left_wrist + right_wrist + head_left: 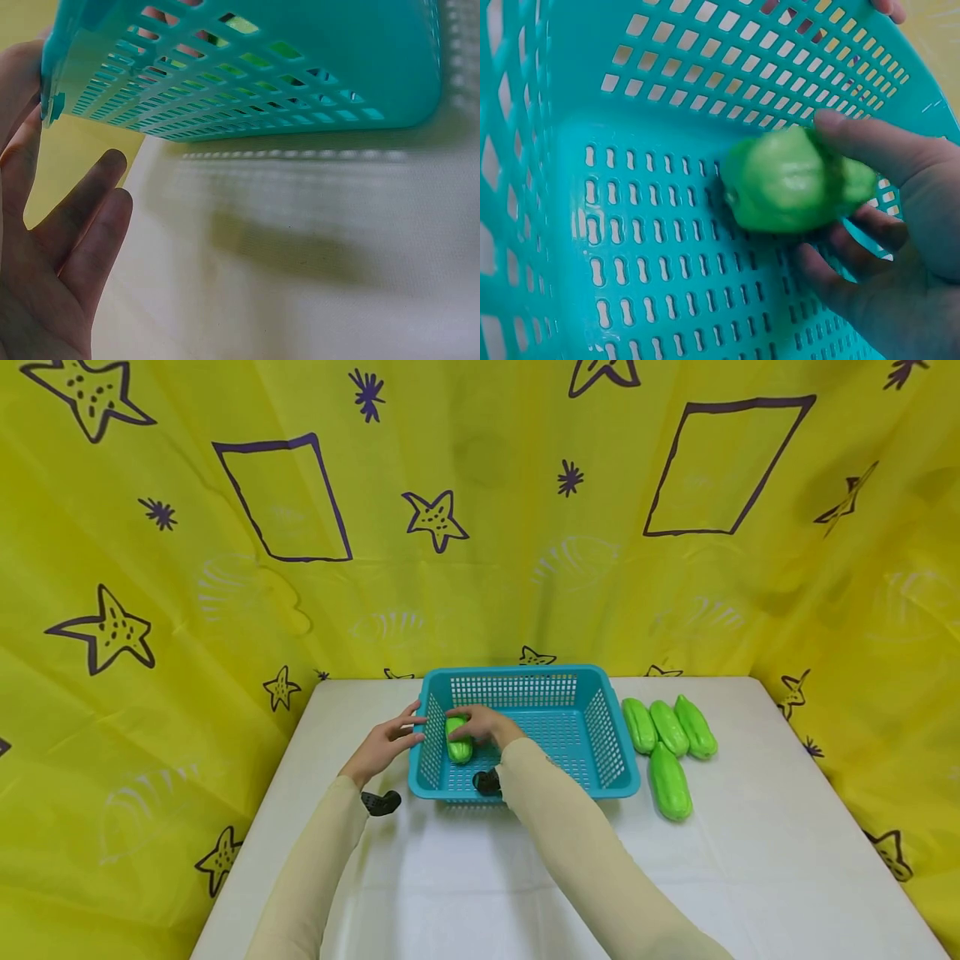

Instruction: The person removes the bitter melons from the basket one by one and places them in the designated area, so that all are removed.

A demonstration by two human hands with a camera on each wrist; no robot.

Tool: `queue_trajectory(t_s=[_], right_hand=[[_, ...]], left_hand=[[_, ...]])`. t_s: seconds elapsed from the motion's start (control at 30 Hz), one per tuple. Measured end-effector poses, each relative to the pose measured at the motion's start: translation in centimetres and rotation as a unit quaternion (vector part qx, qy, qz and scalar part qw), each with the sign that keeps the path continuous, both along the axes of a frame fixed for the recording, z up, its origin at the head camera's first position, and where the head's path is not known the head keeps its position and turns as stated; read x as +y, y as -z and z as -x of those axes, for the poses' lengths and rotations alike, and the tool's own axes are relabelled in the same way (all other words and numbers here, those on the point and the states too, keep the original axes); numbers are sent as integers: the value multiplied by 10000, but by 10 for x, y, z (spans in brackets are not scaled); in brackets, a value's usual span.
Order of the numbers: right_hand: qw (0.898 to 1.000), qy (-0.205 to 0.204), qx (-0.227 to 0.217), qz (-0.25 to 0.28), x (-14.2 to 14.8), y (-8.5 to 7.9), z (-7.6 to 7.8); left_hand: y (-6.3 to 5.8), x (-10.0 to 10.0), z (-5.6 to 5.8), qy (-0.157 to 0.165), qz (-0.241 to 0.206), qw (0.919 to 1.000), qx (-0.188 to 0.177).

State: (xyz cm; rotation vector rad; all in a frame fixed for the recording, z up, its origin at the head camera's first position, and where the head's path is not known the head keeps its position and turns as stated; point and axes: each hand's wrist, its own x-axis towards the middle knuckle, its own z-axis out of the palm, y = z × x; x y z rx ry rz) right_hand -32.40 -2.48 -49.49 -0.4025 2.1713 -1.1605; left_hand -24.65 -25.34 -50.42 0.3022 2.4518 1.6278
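A blue-green plastic basket [525, 789] with perforated walls stands on the white table. In its left part lies a light green, ribbed, gourd-like vegetable [459, 750]. My right hand [483, 727] reaches into the basket and holds this green gourd [780, 184]. In the right wrist view the thumb lies on its top side and other fingers curl at its lower side. At the basket's left rim is my left hand [386, 743], fingers stretched out. The left wrist view shows the left hand [45, 262] with upper fingers touching the rim [56, 75] and two others apart from it.
Right of the basket several more green gourds [670, 781] lie close together on the white table [480, 893]. Yellow patterned cloth [480, 585] hangs behind and on both sides. A dark wrist device [381, 802] sits at the left wrist.
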Motion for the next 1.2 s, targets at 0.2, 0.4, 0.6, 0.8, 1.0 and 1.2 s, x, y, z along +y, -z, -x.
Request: queue_trajectory(t_s=[0.2,0.4,0.6,0.8,1.0,1.2], right_hand=[[9995,68,270,-129,2,3,1],[9992,-11,298,-265,6,2,4],[9969,-295,586,-438,11,-3,6],[9958,-454,685,-407,18,-9,6],[9952,-670,669,-240,25,-22,10],[9907,-766,1112,-135,31,-43,15]], left_hand=[[-1,0,0,-39,39,10000,-4],[-1,1,-1,-64,91,9999,-76],[0,0,0,-73,76,9999,-129],[1,1,-1,-56,50,9999,-78],[1,1,-1,-76,48,9999,-73],[-2,2,1,-113,171,9998,-57]])
